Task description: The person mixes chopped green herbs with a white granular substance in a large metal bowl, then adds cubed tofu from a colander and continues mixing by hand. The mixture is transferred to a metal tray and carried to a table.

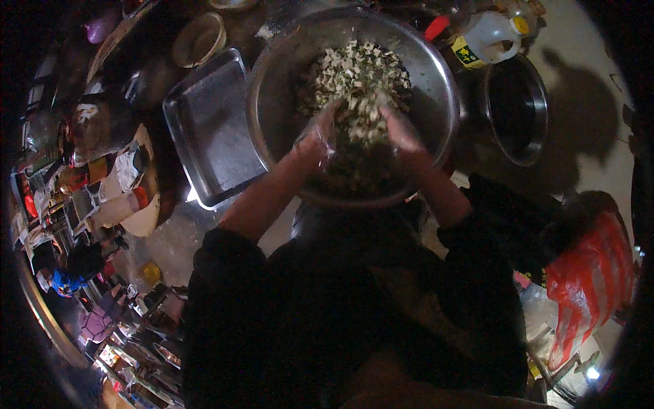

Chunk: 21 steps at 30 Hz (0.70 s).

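Observation:
A large round stainless steel basin [429,117] stands in front of me. Inside it is a heap of pale diced food [363,66], probably tofu, with green bits mixed in. My left hand [322,130] and my right hand [401,130] are both in the basin, palms turned towards each other, cupped around diced food between them. Motion blurs the cubes there, and the food partly hides my fingertips. Darker food [357,168] lies in shadow at the basin's near side; its kind cannot be made out.
Left of the basin is a rectangular metal tray [219,133], with a round bowl [199,41] behind it. A yellow-capped plastic jug [488,38] and a dark round metal pot [518,110] stand at right. A red-striped plastic bag [587,286] is at lower right; clutter [92,194] fills the far left.

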Available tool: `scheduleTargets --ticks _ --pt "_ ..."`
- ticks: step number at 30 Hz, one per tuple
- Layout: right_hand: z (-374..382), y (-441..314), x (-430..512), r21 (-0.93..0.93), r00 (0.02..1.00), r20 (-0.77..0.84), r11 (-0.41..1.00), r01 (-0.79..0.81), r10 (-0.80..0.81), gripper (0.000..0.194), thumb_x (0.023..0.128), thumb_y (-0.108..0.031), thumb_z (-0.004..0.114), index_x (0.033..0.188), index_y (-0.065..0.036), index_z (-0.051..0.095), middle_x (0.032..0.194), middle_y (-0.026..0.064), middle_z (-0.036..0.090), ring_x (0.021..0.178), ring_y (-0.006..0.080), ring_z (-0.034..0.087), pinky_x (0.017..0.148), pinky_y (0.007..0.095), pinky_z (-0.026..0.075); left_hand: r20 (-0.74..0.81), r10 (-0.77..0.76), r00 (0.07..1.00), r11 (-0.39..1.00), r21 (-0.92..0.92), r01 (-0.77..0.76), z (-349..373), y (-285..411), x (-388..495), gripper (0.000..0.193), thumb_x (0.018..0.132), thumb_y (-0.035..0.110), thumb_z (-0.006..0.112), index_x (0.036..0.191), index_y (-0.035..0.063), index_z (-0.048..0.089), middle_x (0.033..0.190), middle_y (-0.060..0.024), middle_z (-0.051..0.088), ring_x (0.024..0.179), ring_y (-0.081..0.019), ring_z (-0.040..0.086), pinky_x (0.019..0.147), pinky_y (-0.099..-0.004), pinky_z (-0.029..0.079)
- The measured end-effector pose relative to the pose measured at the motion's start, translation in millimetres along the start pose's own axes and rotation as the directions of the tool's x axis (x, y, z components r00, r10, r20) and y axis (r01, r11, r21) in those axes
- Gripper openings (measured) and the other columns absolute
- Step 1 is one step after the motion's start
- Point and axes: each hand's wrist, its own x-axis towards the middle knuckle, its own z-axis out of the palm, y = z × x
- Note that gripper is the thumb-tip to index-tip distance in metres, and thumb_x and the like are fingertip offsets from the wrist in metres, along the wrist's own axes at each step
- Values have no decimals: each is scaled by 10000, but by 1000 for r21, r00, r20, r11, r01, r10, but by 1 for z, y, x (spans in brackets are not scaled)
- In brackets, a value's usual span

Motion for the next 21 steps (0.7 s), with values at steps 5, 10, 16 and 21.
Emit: scheduleTargets --ticks 5,10,16,21 --pt "-9 -86 -16 514 988 147 857 -43 -38 586 887 -527 579 1285 -97 544 1213 77 608 1081 229 586 904 558 455 -69 -173 982 985 -30 171 7 87 12 776 835 567 593 1379 53 390 1373 -141 456 1208 -281 498 1001 -457 435" --pt "-54 12 17 28 985 147 996 86 -89 528 941 -460 521 1257 -38 553 1200 84 607 1073 226 584 942 407 451 43 -16 999 1000 11 16 -27 44 -57 838 841 621 553 1385 10 375 1439 -158 384 1302 -302 420 1059 -437 379" --pt "-14 38 -32 212 945 301 957 -201 132 532 972 -459 460 1236 -9 569 1167 63 623 1083 206 575 966 338 439 28 -326 945 944 -40 327 25 -41 -43 607 965 430 478 1391 10 378 1368 -122 481 1264 -274 453 1078 -418 360" --pt "-4 -86 -48 510 995 59 855 -96 76 523 960 -505 464 1194 -52 583 1125 74 621 1087 189 546 931 350 440 -247 -454 856 858 -382 345 56 64 -13 527 975 514 349 1249 110 549 1222 -122 582 1096 -280 571 951 -483 472"
